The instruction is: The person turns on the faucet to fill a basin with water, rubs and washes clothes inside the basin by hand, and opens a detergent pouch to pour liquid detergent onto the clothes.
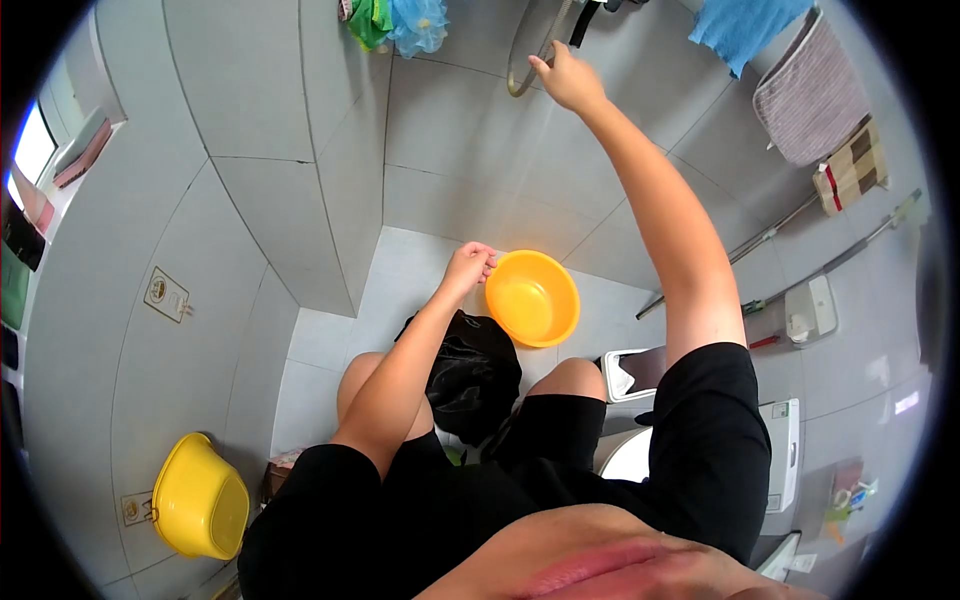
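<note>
My right hand (572, 80) is raised at the top of the view, beside a grey shower hose (541, 55) on the tiled wall; its thumb and a finger point toward the hose, and I cannot make out whether they touch it. My left hand (470, 267) is lower, closed, at the left rim of a round orange-yellow basin (533, 298) on the floor. What its fingers hold, if anything, is hidden. A shiny black cloth or bag (474, 375) lies between my knees, just below the basin.
A yellow basin (200, 497) hangs on the left wall. Blue and green bath puffs (418, 25) hang at the top. Towels (815, 95) and poles (860, 243) are on the right wall. A bin (632, 375) stands right of my knee, near the white toilet (628, 457).
</note>
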`<state>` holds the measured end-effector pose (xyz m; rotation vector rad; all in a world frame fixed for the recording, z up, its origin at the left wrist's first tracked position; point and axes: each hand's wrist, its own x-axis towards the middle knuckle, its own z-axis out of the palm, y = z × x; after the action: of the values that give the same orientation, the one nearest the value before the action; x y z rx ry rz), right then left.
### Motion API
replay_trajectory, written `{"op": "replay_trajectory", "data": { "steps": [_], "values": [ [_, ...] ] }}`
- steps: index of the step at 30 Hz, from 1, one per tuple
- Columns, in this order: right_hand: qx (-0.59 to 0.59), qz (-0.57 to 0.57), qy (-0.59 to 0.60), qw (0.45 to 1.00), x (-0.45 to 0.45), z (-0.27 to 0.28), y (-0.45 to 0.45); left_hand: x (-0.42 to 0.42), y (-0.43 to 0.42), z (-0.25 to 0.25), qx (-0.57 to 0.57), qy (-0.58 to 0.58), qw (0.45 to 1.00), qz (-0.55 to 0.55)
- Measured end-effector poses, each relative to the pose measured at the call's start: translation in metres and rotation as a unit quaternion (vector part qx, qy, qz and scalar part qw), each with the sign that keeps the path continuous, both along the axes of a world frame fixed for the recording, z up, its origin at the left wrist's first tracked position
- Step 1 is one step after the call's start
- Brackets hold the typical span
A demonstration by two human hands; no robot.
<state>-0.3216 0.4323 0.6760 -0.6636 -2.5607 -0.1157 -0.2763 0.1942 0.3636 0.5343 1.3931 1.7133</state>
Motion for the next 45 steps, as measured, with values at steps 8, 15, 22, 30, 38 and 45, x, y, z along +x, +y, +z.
{"op": "replay_trajectory", "data": {
  "steps": [8, 15, 22, 30, 38, 45],
  "values": [
    [-0.066, 0.05, 0.047, 0.995, 0.04, -0.042, -0.002, 0.007, 0.009, -0.002, -0.018, 0.023, 0.999, -0.014],
    [-0.12, 0.084, 0.133, 0.98, 0.068, -0.079, 0.003, 0.014, 0.017, -0.01, -0.01, 0.039, 0.999, 0.003],
    [-0.388, 0.182, 0.174, 0.887, 0.141, -0.263, -0.048, 0.027, 0.02, -0.054, -0.002, 0.054, 0.998, -0.01],
    [-0.588, 0.089, -0.016, 0.804, 0.294, -0.409, -0.14, 0.07, -0.038, -0.087, -0.091, 0.103, 0.99, -0.027],
    [-0.395, 0.097, -0.02, 0.913, 0.294, -0.4, -0.175, 0.099, -0.038, -0.111, -0.091, 0.248, 0.964, -0.018],
    [-0.424, -0.111, -0.128, 0.89, 0.328, -0.509, -0.212, 0.136, -0.075, -0.288, -0.351, 0.2, 0.914, -0.029]
  ]
}}
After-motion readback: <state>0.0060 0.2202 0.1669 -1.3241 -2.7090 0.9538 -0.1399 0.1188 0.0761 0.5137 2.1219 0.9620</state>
